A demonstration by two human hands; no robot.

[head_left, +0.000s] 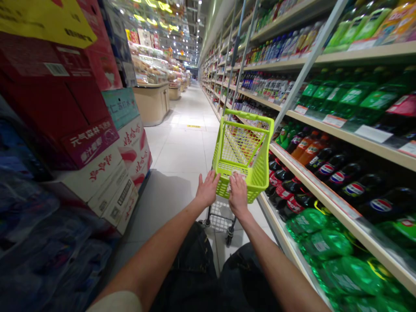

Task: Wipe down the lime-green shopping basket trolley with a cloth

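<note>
Left hand (207,190) with fingers spread against a green shopping cart (259,175), right hand (238,196) beside it, curled over a pale crumpled item (229,186), perhaps tissue, shelved bottles (354,188) right of both hands

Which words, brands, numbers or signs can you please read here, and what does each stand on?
"元气森林": red carton
"娃哈哈": white cartons
"苏打水": teal carton
"pepsi": dark bottles, right-hand shelf
Too small or blurred: price tags, yellow sign at upper left, floor sign, lit overhead signs, most other bottle labels.
</note>
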